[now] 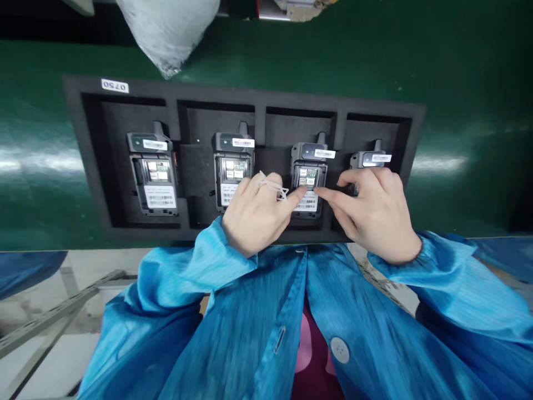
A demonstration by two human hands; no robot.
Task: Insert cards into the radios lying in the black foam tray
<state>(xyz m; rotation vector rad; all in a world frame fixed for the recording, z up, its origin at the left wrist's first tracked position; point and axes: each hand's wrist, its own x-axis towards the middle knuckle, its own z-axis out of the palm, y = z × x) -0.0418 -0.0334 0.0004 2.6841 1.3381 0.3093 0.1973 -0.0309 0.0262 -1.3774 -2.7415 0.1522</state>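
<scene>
Centre-right of frame: left hand (258, 214) and right hand (377, 208), partly curled, fingertips at the device's exposed bay (308, 175); grip undeterminable. Apparent fingertip work calls for precision.

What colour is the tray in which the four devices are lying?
The tray is dark grey, nearly black; the head view shows it best.

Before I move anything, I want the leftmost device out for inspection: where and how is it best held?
Probably its long side edges, mid-body, from above: the leftmost device lies flat, open bay up, and the black tray seems to leave finger room on both sides.
</scene>
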